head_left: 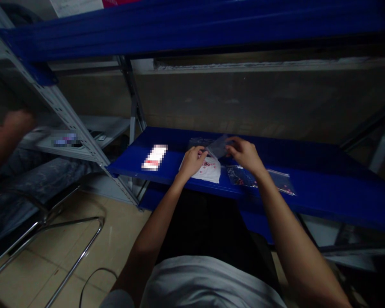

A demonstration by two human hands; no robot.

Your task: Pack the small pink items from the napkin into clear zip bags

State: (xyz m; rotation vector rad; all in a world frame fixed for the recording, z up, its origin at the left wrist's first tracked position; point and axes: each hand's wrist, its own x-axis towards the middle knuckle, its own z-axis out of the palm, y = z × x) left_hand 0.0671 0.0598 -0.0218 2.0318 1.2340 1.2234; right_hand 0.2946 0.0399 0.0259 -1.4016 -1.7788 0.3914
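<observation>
A small clear zip bag (217, 147) is stretched between my two hands above the blue shelf. My left hand (192, 161) has its fingers closed at the bag's left end, over a white cloth or tissue (211, 176). Small red and pink beads (208, 164) lie scattered on this white sheet. With thumb and fingers pinched, my right hand (245, 155) grips the bag's other end. Below and beside my right forearm lie a clear bag of dark and red beads (239, 176) and another clear bag with a few pinkish beads (284, 183).
A blurred bright phone-like rectangle (154, 157) lies left on the blue shelf (321, 179). The upper blue beam (192, 30) crosses overhead. A grey perforated post (70, 115) stands left, with another person's hand (19, 122) and a metal-framed chair (80, 256) beyond.
</observation>
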